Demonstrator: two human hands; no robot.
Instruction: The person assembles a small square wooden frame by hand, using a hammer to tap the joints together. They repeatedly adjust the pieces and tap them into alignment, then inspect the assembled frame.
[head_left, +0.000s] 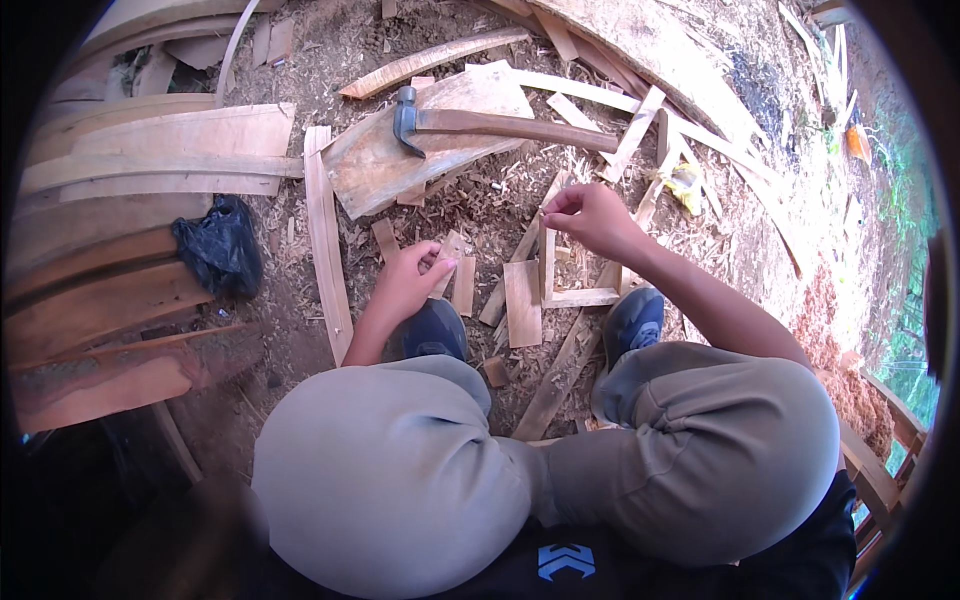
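My left hand [402,287] is closed on a small flat wood piece [449,250], pinched between thumb and fingers above my left shoe. My right hand [597,222] is closed in a pinch at the far end of an upright strip of a small wooden frame [585,297], which rests near my right shoe. What those fingertips hold, if anything, is too small to make out. Between the hands lie a short flat board [523,304] and a narrower offcut [464,287]. A claw hammer [500,124] with a wooden handle lies farther off, its head on a wide plank [365,165].
Wood chips and loose strips cover the ground. A long slat [325,240] lies left of my left hand. Stacked boards [180,150] and a black plastic bag [220,247] are at the left. Curved planks [650,50] lie at the far side, a yellow wrapper [685,187] at the right.
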